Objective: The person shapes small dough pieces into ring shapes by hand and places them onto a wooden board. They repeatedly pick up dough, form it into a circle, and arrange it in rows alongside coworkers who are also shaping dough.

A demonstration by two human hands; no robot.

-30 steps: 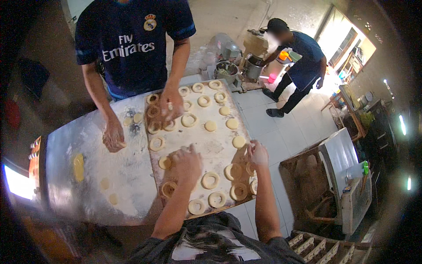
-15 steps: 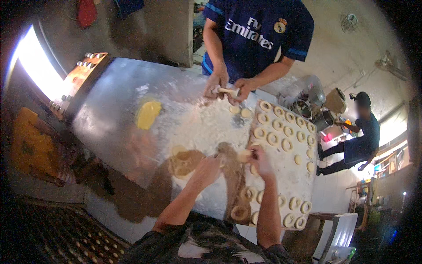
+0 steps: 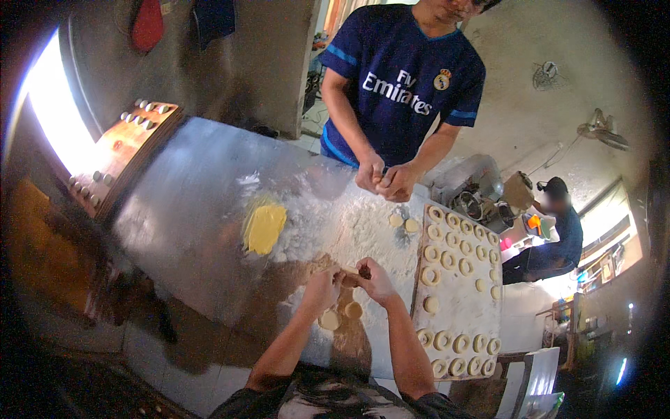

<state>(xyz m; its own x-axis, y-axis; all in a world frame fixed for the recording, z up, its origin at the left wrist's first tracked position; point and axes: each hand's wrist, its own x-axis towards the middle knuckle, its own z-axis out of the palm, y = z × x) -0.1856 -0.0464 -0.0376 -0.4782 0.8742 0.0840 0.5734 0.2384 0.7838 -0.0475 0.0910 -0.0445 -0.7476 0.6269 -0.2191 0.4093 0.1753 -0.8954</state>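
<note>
Over the floury metal table, my left hand and my right hand come together, fingers closed on a pale dough piece stretched between them. Its middle shows; both ends are hidden in my fingers. Just below my hands, a dough disc and a smaller dough round lie on the table. To the right, a floured board carries rows of dough rings and a few dough rounds without holes, one of them a plain round at its near-left side.
Across the metal table a co-worker's hands meet over something small, mostly hidden. Two dough discs lie in front of them. A flat yellow lump sits left of the flour. Another person stands at the far right.
My right hand has moved left from over the board to meet my left hand, and both now grip the dough piece. The co-worker's hands have drawn together. The view has shifted.
</note>
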